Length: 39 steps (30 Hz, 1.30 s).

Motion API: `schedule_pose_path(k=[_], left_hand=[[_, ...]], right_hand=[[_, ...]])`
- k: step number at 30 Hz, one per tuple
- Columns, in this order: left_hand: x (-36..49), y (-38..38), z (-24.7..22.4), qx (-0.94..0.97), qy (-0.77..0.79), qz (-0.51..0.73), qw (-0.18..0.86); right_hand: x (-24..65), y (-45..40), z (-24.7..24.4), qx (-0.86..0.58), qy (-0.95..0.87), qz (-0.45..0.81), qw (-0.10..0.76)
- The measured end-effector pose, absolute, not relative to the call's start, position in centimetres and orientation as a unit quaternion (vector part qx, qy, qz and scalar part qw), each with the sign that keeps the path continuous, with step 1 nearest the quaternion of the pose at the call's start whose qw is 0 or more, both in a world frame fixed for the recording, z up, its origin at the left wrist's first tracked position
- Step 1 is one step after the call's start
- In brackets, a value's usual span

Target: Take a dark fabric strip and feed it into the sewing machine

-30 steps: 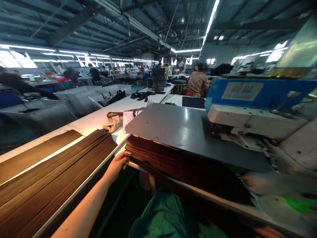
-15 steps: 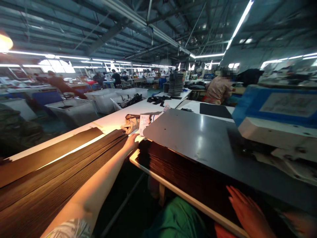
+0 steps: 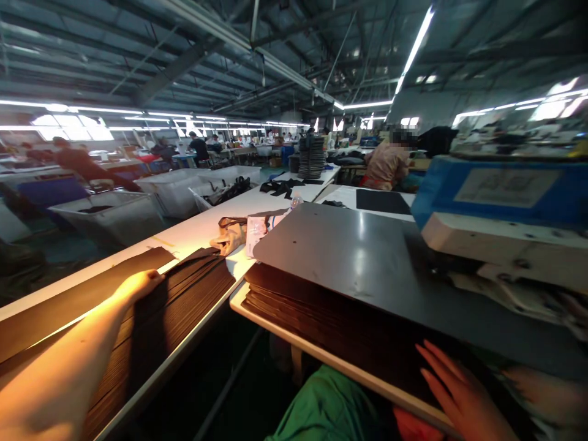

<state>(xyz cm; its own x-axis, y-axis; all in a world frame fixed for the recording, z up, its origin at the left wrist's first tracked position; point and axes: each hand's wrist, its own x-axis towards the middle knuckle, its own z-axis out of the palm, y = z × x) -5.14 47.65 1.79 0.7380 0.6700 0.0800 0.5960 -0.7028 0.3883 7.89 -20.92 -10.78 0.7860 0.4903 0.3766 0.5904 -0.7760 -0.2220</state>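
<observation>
"Where's your left hand (image 3: 143, 285)?"
"Arm stretched forward over the brown strips (image 3: 197, 288), fingers curled; I can't tell whether they grip."
"And your right hand (image 3: 459, 386)?"
"Fingers straight, slightly apart, at the dark stack (image 3: 303, 306) beneath the metal plate (image 3: 335, 245)."

Single head-worn cam here, it looks forward and kinda down over the wearer's green-clad leg (image 3: 328, 407) at bottom center. Left hand (image 3: 142, 283) (mid-left) and right hand (image 3: 463, 392) (lower right) sit pretty close; the roof (image 3: 179, 70) up top is way farther off.
</observation>
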Motion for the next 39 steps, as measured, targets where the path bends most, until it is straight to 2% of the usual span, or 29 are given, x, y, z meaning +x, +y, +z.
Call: schedule_pose_path(k=[4, 7, 10, 15, 19, 22, 26, 30, 35, 39], left_hand=[[-4.6, 43.2, 4.2, 0.939, 0.333, 0.070, 0.051], [-5.0, 35.9, 5.8, 0.965, 0.223, 0.136, 0.000], [-6.0, 26.6, 6.4, 0.970, 0.098, 0.222, 0.005], [-5.7, 12.9, 6.7, 0.964, -0.179, 0.144, 0.133], [-3.1, 6.6, 6.8, 0.948, -0.227, 0.138, 0.173], [-1.4, 3.4, 7.2, 0.927, -0.269, 0.147, 0.216], [0.2, 0.9, 9.2, 0.892, -0.335, 0.139, 0.269], [3.9, 1.1, 11.1, 0.899, -0.326, 0.142, 0.255], [10.1, 2.2, 8.5, 0.931, -0.308, 0.084, 0.178], [12.4, 1.9, 6.4, 0.935, -0.304, 0.076, 0.165]], right_hand=[[5.8, -17.2, -5.2, -0.924, -0.262, -0.021, 0.279], [3.3, -13.2, -0.1, -0.875, -0.257, 0.096, 0.400], [0.8, -9.1, 3.6, -0.782, -0.304, 0.189, 0.510], [-0.8, -5.2, 5.5, -0.706, -0.279, 0.148, 0.634], [1.0, -6.1, 5.7, -0.633, -0.138, 0.044, 0.761], [2.9, -8.2, 6.5, -0.580, -0.071, 0.028, 0.811], [5.6, -11.9, 8.2, -0.633, -0.091, 0.015, 0.768], [9.1, -15.7, 8.2, -0.766, -0.114, 0.035, 0.631], [12.3, -18.0, 6.8, -0.903, -0.112, 0.024, 0.415], [13.1, -18.1, 6.4, -0.920, -0.094, -0.004, 0.380]])
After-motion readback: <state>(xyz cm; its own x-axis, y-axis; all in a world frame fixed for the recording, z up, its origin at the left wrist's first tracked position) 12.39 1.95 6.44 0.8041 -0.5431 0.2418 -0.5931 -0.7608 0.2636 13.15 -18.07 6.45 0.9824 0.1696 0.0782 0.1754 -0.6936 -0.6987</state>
